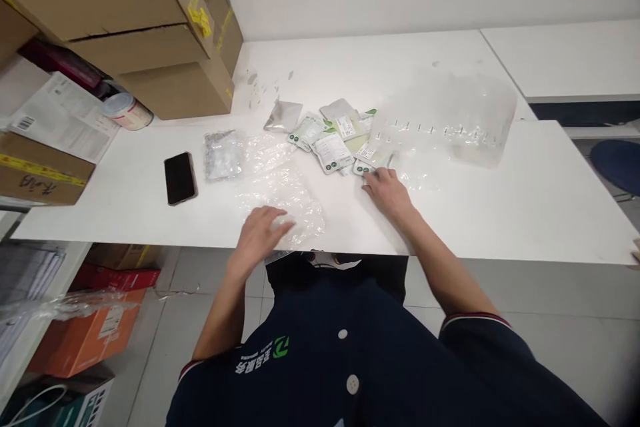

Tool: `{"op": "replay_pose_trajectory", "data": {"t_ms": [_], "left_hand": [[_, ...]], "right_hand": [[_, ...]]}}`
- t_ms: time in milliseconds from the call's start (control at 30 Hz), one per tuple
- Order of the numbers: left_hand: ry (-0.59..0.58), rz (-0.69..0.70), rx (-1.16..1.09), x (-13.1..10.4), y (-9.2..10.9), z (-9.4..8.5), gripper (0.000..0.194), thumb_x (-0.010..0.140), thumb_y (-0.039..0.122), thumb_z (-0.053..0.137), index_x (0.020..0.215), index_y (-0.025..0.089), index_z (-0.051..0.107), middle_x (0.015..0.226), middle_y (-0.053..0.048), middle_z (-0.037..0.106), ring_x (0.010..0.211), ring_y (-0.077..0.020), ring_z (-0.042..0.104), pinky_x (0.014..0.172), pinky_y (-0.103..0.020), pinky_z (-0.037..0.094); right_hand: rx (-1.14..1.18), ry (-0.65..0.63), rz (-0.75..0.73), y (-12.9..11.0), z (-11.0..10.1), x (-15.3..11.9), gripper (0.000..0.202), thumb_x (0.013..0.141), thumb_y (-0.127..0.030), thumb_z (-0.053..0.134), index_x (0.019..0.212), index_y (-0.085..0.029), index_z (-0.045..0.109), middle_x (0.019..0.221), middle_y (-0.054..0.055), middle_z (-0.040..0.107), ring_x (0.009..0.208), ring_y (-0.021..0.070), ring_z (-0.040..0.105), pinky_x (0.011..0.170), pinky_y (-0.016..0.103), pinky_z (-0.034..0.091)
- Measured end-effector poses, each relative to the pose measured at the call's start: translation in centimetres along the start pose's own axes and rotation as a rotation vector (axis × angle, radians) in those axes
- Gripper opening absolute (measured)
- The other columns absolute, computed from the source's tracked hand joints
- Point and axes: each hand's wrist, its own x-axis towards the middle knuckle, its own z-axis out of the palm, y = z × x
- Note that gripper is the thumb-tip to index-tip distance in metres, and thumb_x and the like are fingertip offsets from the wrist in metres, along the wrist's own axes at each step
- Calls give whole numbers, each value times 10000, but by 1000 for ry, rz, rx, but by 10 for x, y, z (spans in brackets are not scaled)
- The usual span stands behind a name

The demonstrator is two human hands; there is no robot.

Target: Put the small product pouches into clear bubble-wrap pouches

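Observation:
My left hand (pixel 260 235) lies flat on a crumpled clear plastic bag (pixel 287 203) near the front edge of the white table (pixel 525 207). My right hand (pixel 387 190) reaches forward, its fingertips touching a small labelled packet (pixel 363 168) at the near edge of a pile of white and green packets (pixel 333 140). Neither hand grips anything. A second clear bag holding small white pieces (pixel 223 154) lies to the left of the pile. A large clear bag (pixel 450 121) spreads out to the right of the pile.
A black phone (pixel 180 177) rests face up at the left. Stacked cardboard boxes (pixel 135 27) fill the back left corner, with a tape roll (pixel 127 111) and papers (pixel 63 117) beside them. Orange and red boxes (pixel 87 333) sit on the floor below.

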Motion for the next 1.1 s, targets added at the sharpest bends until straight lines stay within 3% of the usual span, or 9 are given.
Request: {"op": "replay_pose_trajectory", "data": {"t_ms": [100,167,300,400,467,567,733,900,1100], "left_hand": [[-49,49,123,-40,4,14,525,835,601,632,1255,285,614,1369,-105,555,1326,-358,415,1050,-551,377],[-23,61,234,-54,2,25,637,787,569,704,1337,279,561,1466,-148,461,1393,-419,322,1081,-634,302],[47,86,372,-62,-4,46,615,820,370,720,1391,285,511,1475,-182,442,1374,-417,366,1084,-647,281],[80,96,421,-60,-6,55,513,877,210,602,1374,308,523,1423,-165,499,1309,-375,442,1042,-591,345],[100,103,423,-62,-6,58,476,894,169,536,1352,300,544,1384,-161,528,1261,-357,478,993,-550,385],[153,113,380,-68,-9,63,390,915,191,509,1292,253,585,1297,-170,574,1194,-337,519,945,-507,413],[322,88,248,-80,-24,81,194,923,289,548,1060,181,633,1088,-164,624,1052,-287,588,897,-455,471],[403,143,170,-83,-37,87,170,927,280,560,1056,190,623,1068,-141,619,1032,-240,609,899,-393,525],[293,200,240,-76,-32,78,343,947,303,543,1280,255,609,1203,-147,628,1118,-265,618,953,-444,514]], "right_hand": [[-54,48,-132,22,6,0,470,1013,-350,291,1263,-84,587,1116,236,596,1073,338,495,796,442,492],[-51,127,-138,31,-2,0,489,1020,-377,266,1189,-82,618,1038,215,621,1005,306,531,815,433,480],[130,548,86,24,-43,-8,477,1022,-432,264,1099,-136,630,1006,159,632,945,255,579,816,413,475],[523,754,241,-6,-68,-15,487,1028,-479,244,1019,-187,633,903,79,628,760,182,591,696,353,482],[864,663,274,-34,-69,-17,484,1005,-550,294,946,-206,630,757,23,582,588,136,524,557,298,443],[1265,348,303,-77,-42,-14,490,935,-655,393,843,-221,599,641,-9,514,510,119,461,452,263,379],[1478,-108,388,-114,20,-11,499,865,-712,463,787,-225,546,679,13,572,560,140,523,470,274,451],[1274,-188,350,-101,30,-9,398,863,-620,554,810,-226,566,685,21,595,562,160,567,481,310,512],[1453,-307,419,-104,23,-15,369,853,-570,601,839,-202,576,783,31,615,625,144,609,555,327,591]]}}
